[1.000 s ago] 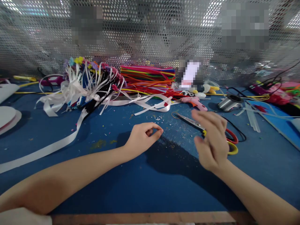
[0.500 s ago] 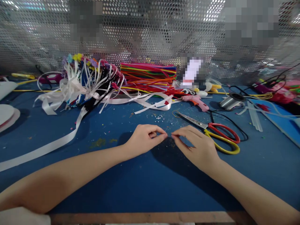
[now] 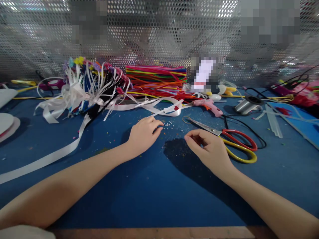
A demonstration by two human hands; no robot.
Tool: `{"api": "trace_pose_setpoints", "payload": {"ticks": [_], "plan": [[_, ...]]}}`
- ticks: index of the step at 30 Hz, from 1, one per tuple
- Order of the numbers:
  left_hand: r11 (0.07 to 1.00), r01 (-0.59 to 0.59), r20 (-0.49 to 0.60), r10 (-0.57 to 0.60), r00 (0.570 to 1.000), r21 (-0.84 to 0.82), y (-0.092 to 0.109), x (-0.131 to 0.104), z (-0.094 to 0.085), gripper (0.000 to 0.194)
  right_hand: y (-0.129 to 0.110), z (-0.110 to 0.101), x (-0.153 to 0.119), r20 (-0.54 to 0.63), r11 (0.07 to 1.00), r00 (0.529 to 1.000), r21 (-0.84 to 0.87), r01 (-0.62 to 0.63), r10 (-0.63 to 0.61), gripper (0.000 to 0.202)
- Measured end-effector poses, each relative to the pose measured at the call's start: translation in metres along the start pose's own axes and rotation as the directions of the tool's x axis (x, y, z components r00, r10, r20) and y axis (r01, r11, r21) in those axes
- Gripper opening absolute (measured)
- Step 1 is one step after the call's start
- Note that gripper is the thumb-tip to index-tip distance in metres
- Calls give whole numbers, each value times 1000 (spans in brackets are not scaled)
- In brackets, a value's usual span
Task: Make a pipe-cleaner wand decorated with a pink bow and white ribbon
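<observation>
My left hand (image 3: 144,135) is low over the blue table, its thumb and forefinger slightly apart beside a scatter of tiny white beads (image 3: 169,124). Nothing shows between those fingertips. My right hand (image 3: 209,146) is closed in a pinch just left of the scissors' handles; whatever it holds is too small to make out. The scissors (image 3: 239,146), with one red and one yellow handle, lie with their blades pointing up and left. A thin wire ring (image 3: 186,119) lies by the blade tips.
Behind lie white ribbons (image 3: 74,96), colourful pipe cleaners (image 3: 157,79), a pink glue gun (image 3: 209,107) and a wire spool (image 3: 248,105). Clear glue sticks (image 3: 274,122) lie right. A perforated metal screen (image 3: 149,33) stands behind. A ribbon roll (image 3: 7,124) sits left.
My left hand has moved left and away from me, to the beads, and its fingertips have parted. My right hand has stayed near its place, its thumb and forefinger still pinched.
</observation>
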State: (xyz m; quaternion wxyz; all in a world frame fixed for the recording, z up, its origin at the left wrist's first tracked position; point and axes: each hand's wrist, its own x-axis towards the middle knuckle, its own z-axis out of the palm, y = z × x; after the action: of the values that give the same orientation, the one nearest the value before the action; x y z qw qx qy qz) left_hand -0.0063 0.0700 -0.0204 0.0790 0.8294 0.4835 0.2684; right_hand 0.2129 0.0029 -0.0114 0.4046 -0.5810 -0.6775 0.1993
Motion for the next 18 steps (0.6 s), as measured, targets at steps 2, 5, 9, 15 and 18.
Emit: {"api": "trace_pose_setpoints", "payload": {"ticks": [2,5,9,15,18], "plan": [[1000,-5,26,5,1000,0,-5,4,4,21,2,3,0,41,996,997,48,-70,68,17],[1000,-18,62,18,998,-4,-8,5,8,21,5,6,0,69,991,992,78,-112,106,19],[997,-59,55,56,997,54,-6,4,10,19,6,9,1,87,988,988,85,-133,125,21],[958,-139,80,122,989,252,2,7,8,21,6,11,1,87,984,986,92,-151,143,23],[936,-200,121,171,978,290,1,9,8,22,7,12,2,82,986,988,86,-141,134,24]]}}
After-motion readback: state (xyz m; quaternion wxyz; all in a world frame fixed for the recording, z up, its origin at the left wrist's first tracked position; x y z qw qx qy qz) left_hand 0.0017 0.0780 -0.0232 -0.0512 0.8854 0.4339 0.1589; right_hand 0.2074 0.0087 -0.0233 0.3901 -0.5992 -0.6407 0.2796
